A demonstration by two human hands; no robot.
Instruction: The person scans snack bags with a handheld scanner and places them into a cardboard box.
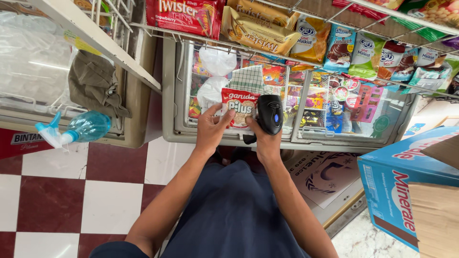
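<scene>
Your left hand (212,128) pinches the red snack packet (240,107) upright over the freezer lid (267,139); your right hand (264,138) is clamped on the black barcode scanner (270,113), just right of the packet, touching its edge.

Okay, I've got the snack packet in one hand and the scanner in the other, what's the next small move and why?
Probably tilt the black handheld scanner in the right hand toward the red snack packet held by the left hand. The two sit side by side, and the scanner's front seems to face away from the packet.
</scene>
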